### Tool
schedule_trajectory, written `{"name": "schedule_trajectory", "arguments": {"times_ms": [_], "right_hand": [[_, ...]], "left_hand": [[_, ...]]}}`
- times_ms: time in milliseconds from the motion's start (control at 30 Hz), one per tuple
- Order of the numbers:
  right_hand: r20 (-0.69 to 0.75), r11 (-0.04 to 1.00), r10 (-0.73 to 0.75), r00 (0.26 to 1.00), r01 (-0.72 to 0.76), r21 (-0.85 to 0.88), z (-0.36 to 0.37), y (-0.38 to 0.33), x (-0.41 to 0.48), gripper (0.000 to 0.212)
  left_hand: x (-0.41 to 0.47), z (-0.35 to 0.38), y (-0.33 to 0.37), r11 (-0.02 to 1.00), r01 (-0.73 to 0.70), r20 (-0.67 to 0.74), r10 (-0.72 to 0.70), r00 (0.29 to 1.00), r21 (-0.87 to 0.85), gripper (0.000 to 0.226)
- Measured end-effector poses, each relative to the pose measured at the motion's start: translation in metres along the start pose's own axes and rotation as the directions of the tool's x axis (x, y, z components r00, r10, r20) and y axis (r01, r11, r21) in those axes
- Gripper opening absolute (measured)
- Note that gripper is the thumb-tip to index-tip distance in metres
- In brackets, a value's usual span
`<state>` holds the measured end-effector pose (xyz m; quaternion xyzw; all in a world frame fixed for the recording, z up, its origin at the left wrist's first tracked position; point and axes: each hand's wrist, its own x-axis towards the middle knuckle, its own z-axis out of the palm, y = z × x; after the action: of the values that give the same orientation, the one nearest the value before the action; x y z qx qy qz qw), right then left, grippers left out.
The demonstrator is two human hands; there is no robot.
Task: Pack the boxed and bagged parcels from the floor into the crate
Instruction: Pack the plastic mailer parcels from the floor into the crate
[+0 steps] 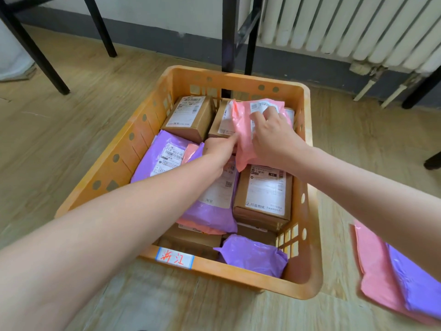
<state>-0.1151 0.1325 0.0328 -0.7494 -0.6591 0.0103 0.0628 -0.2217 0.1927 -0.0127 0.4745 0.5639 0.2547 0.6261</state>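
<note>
Pale wood-look floor (59, 130) runs to a grey skirting, with black table legs (35, 51) standing at the far left and a white radiator (346, 25) on the wall far beyond the right hand. An orange crate (238, 78) sits on the floor under both forearms, and a handwritten label (174, 258) is stuck on its near rim below the left forearm.

Inside the crate, left of the left hand, a purple bag (148, 151) lies against the side wall. Just beyond that hand a cardboard box (188, 115) stands in the far corner. A large purple parcel (210, 211) lies beneath the left forearm.

The left hand (220, 149) pinches the lower left edge of a pink bag (241, 130), which is raised above the parcels in the far half of the crate. The right hand (272, 134) is on top of the same bag, fingers curled onto its printed label, so both hands grip it.

Partly hidden behind the bag is a second box (220, 120). Below the right wrist a labelled brown box (265, 192) lies flat, and nearer still a small purple bag (255, 256) is tucked into the near corner.

Outside the crate, under the right forearm, a pink parcel (374, 263) lies on the floor with a purple parcel (415, 287) overlapping it.
</note>
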Motion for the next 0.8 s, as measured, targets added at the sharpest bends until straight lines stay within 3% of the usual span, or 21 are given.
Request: {"name": "schedule_trajectory", "arguments": {"times_ms": [133,200,333,467,567,633,700,800], "right_hand": [[0.006,0.973,0.024,1.0,-0.025,0.228,-0.005,0.007,-0.005,0.061],[0.002,0.949,0.048,0.999,-0.046,0.311,-0.006,0.009,-0.006,0.054],[0.037,0.901,0.193,0.981,-0.192,0.389,-0.002,0.006,-0.006,0.048],[0.177,0.711,0.271,0.946,-0.32,0.626,0.005,-0.016,-0.006,0.052],[0.227,0.543,0.235,0.945,-0.321,0.776,0.018,-0.046,-0.003,0.058],[0.247,0.49,0.214,0.945,-0.322,0.81,0.031,-0.068,-0.002,0.059],[0.25,0.503,0.205,0.946,-0.321,0.803,0.045,-0.088,-0.002,0.059],[0.255,0.648,0.129,0.958,-0.276,0.709,0.063,-0.11,-0.003,0.051]], "left_hand": [[0.001,0.004,0.002,0.993,-0.085,-0.01,0.086,0.996,0.08,0.017],[0.004,0.001,0.0,0.978,-0.113,-0.042,0.122,0.992,0.174,0.025],[0.008,-0.032,0.011,0.893,-0.209,-0.06,0.253,0.966,0.398,0.016],[0.01,-0.088,0.02,0.823,-0.166,-0.062,0.237,0.97,0.544,0.014],[0.0,-0.123,0.015,0.684,-0.131,-0.071,0.259,0.963,0.717,0.028],[-0.008,-0.141,0.009,0.552,-0.149,-0.051,0.331,0.942,0.821,0.022],[-0.013,-0.152,0.003,0.436,-0.168,-0.018,0.391,0.92,0.884,0.013],[-0.019,-0.159,-0.006,0.259,-0.24,0.088,0.487,0.869,0.936,0.039]]}}
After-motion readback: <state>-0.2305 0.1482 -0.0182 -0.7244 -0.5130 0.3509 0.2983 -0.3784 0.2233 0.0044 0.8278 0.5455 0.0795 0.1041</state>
